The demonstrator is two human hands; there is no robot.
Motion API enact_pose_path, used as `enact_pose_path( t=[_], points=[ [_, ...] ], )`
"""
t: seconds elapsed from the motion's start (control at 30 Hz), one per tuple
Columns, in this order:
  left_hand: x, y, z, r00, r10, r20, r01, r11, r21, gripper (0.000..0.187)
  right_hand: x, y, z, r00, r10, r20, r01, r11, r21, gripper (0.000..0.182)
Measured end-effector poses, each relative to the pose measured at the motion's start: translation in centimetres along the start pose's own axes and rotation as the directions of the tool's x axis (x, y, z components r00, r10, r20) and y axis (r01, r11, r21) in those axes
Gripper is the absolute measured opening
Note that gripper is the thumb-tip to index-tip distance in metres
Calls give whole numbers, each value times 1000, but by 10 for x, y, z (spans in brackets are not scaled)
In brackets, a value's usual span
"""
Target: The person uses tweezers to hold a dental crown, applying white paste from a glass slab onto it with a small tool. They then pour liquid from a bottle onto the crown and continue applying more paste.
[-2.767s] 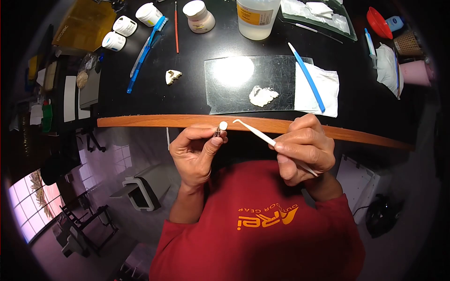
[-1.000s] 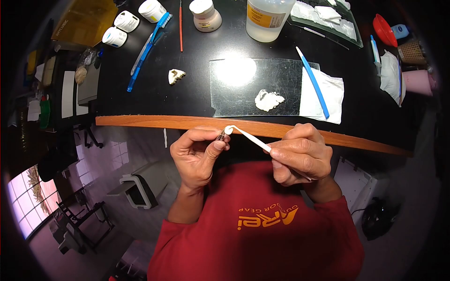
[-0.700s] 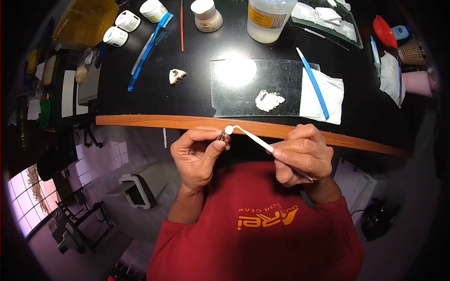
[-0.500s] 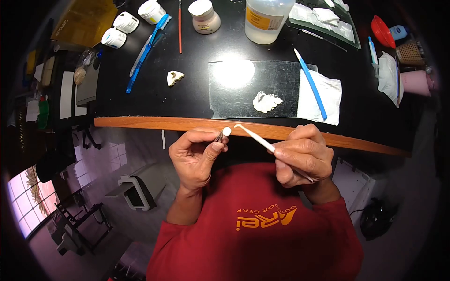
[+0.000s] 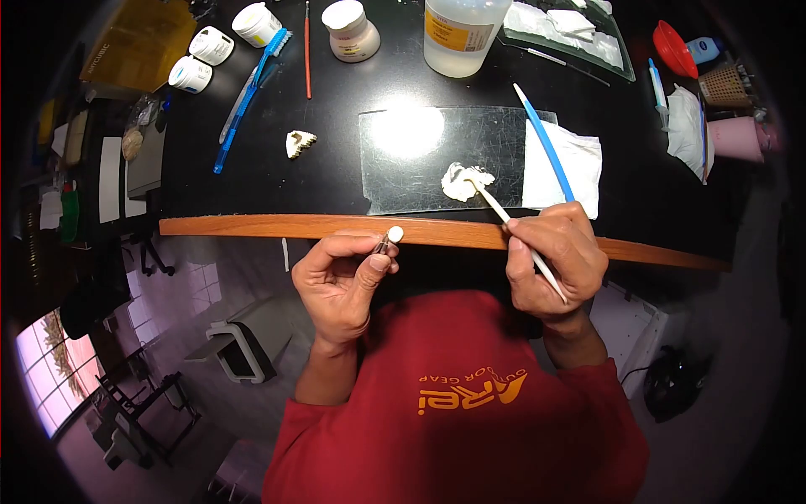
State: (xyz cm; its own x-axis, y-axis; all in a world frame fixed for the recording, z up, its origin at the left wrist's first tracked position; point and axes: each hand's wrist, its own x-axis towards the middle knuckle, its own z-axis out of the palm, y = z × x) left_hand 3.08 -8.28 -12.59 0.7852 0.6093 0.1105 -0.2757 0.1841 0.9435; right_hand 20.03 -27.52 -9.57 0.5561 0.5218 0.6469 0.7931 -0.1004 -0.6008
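Left hand (image 5: pixel 336 281) was held just off the near wooden edge of the black table (image 5: pixel 277 181), thumb and forefinger pinched narrow on a small pin (image 5: pixel 382 245). A white rounded cap (image 5: pixel 395 234) sat on the pin's tip, level with the wood trim (image 5: pixel 252 226).

Right hand (image 5: pixel 554 265) was closed in a pen-like grip on a thin white tool (image 5: pixel 512 223). The shaft ran up and left over the table edge. Its tip touched a lump of white paste (image 5: pixel 457 181) lying on the glass slab (image 5: pixel 420 155), near the slab's near-right corner.

Right of the slab lay a folded white tissue (image 5: pixel 571 168) with a blue-handled tool (image 5: pixel 544 141) across it, partly over the slab's right edge. A small tooth model (image 5: pixel 299 142) lay left of the slab, well apart from it. Further left, a blue toothbrush (image 5: pixel 248 88) lay slantwise, and a thin red brush (image 5: pixel 307 50) beside it.

Along the far edge stood a clear liquid bottle (image 5: pixel 462 34), one small white jar (image 5: pixel 351 29) and three more white jars (image 5: pixel 214 50) toward the far-left corner. A red funnel (image 5: pixel 672 49) sat at the far right.
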Motion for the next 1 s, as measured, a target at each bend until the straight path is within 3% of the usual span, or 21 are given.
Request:
enact_pose_path(
  t=[0.43,0.53,0.63,0.77,1.0],
  points=[
    [1,0,2,1000,16,3,-16,1000,23,17,0,-4,-7,999,-43,4,43,999,-8,26],
    [1,0,2,1000,4,-3,-4,1000,19,18,0,-9,-6,1000,-26,11,24,985,173,20],
    [1,2,3,1000,-8,-14,7,995,-100,15,1,-11,3,997,-70,16,61,944,324,11],
    [2,1,2,1000,-4,-10,3,995,-101,15,-1,-8,16,994,-109,-22,110,923,369,15],
    [1,1,2,1000,-10,-10,9,996,-84,16,-2,-8,15,993,-105,47,81,928,364,18]
  ],
)
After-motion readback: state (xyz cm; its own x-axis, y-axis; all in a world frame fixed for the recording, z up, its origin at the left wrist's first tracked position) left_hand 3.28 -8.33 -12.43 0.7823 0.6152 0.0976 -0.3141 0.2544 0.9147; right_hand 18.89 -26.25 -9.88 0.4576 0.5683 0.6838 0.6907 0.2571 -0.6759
